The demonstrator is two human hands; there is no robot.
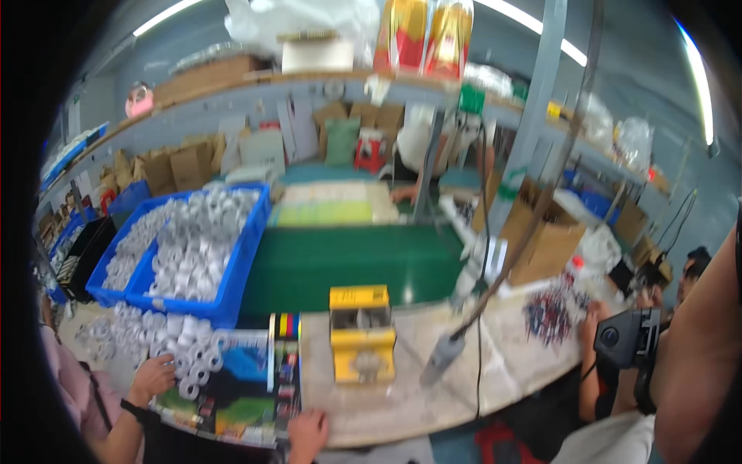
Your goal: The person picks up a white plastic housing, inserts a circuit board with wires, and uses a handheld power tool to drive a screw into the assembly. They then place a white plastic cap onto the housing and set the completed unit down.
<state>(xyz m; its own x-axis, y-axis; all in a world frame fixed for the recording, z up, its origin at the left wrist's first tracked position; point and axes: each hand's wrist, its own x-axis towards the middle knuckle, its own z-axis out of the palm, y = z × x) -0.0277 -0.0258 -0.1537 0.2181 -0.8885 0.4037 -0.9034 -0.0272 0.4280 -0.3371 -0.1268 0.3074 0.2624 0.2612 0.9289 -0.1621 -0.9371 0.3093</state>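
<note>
My left hand (308, 430) rests at the table's near edge, beside a colourful printed sheet (251, 390); blur hides how its fingers are set, and nothing shows in it. My right forearm (699, 348) rises large along the right rim, its hand outside the picture. A small black camera (624, 338) on a strap sits beside that forearm. Ahead of my left hand stands a yellow box (362, 363) with a dark opening. To its right a grey cylindrical piece (444, 356) hangs on a dark cable above the table.
Blue crates (232, 290) of white ring-shaped rolls stand left, with loose rolls (182, 340) before them. Another person's hand (154, 377) touches these. A green belt (355, 267) runs behind the table. Right are small dark-red pieces (550, 313), another person's hand (591, 317) and a carton (541, 240).
</note>
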